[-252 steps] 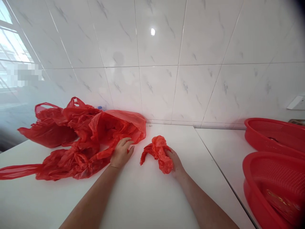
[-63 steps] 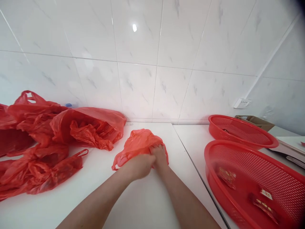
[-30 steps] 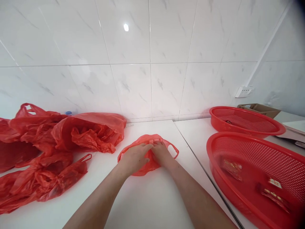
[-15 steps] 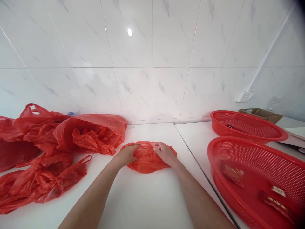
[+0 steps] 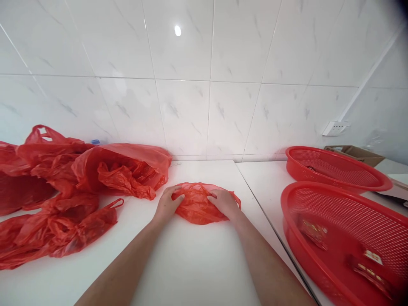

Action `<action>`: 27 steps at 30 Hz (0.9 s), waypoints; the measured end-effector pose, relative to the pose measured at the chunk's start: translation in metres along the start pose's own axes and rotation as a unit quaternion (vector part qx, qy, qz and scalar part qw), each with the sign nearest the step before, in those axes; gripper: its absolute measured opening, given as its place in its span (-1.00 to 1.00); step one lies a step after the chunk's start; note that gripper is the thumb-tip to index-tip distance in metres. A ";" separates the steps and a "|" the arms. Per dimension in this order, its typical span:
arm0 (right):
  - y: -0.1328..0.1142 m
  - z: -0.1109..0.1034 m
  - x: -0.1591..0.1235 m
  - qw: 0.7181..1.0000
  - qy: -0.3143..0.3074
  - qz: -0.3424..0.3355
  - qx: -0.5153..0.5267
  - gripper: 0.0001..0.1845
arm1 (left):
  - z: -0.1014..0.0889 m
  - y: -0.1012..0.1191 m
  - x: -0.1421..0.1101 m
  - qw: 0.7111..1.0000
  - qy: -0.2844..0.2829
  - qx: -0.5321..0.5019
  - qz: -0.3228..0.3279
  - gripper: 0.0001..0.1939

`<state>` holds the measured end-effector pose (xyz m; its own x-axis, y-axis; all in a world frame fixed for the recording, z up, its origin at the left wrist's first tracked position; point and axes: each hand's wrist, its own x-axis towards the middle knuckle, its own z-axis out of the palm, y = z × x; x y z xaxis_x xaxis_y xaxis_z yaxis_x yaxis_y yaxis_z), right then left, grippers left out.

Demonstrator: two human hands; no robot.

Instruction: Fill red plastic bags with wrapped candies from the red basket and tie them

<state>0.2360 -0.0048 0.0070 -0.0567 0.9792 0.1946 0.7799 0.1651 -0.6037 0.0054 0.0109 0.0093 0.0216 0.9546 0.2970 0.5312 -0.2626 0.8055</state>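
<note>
A red plastic bag (image 5: 199, 206) lies bunched on the white table in front of me. My left hand (image 5: 167, 204) grips its left side, the thumb on top and the fingers curled round the far edge. On the other side my right hand (image 5: 225, 202) has its thumb and fingers closed on the plastic. A thin loop of the bag sticks out beyond my right wrist. Whatever may be inside the bag is hidden.
Crumpled red plastic bags (image 5: 60, 170) are heaped on the left, one gaping with more bags inside. At right stand a red mesh basket (image 5: 287, 225) holding several small packets, a second basket (image 5: 291, 165) and a cardboard box (image 5: 371, 157). A tiled wall closes the back.
My left hand has shifted round the bag's left edge, its fingers now farther over the far side. The bag is gathered a little more tightly. The view has tilted slightly.
</note>
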 end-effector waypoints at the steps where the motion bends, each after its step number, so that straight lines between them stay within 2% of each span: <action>1: -0.001 0.000 0.000 1.000 0.001 -0.003 -0.007 -0.78 | 0.001 -0.003 0.000 0.998 -0.019 -0.043 -0.031 -0.58; 3: -0.005 0.000 -0.002 1.000 0.008 -0.010 -0.013 -0.83 | 0.002 -0.006 -0.001 0.993 -0.032 -0.098 -0.063 -0.54; 5: -0.013 0.000 -0.003 0.998 0.039 -0.024 -0.035 -0.82 | 0.002 -0.007 -0.001 0.991 -0.024 -0.111 -0.064 -0.52; 10: -0.044 0.006 -0.013 0.978 0.124 -0.074 -0.149 -0.68 | -0.001 -0.009 0.002 0.996 0.009 -0.071 -0.049 -0.55; 13: -0.068 0.004 -0.028 0.968 0.165 -0.144 -0.121 -0.70 | -0.002 -0.011 0.006 0.997 0.015 -0.062 -0.052 -0.56; 16: -0.092 -0.019 -0.058 0.954 0.182 -0.220 -0.091 -0.77 | -0.004 -0.010 0.006 0.998 0.010 -0.051 -0.045 -0.55; 19: -0.110 -0.065 -0.097 0.943 0.184 -0.252 -0.117 -0.78 | -0.006 -0.006 0.004 0.998 0.006 -0.042 -0.048 -0.55; 21: -0.112 -0.101 -0.119 0.951 0.180 -0.213 -0.132 -0.75 | -0.006 -0.004 0.003 0.998 0.007 -0.038 -0.052 -0.56; 23: -0.099 -0.136 -0.133 0.960 0.196 -0.140 -0.144 -0.74 | -0.007 -0.004 0.003 0.998 0.009 -0.034 -0.057 -0.58; 25: -0.071 -0.167 -0.138 0.968 0.191 -0.022 -0.159 -0.73 | -0.007 -0.004 0.003 0.998 0.008 -0.029 -0.063 -0.58; 27: -0.028 -0.196 -0.140 0.969 0.147 0.107 -0.168 -0.68 | -0.007 -0.004 0.003 0.997 0.008 -0.029 -0.066 -0.58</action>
<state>0.3443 -0.1699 0.1484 0.2710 0.9026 0.3344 0.9157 -0.1346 -0.3787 -0.0024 0.0138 0.0104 -0.0587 0.9790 0.1950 0.4790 -0.1438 0.8660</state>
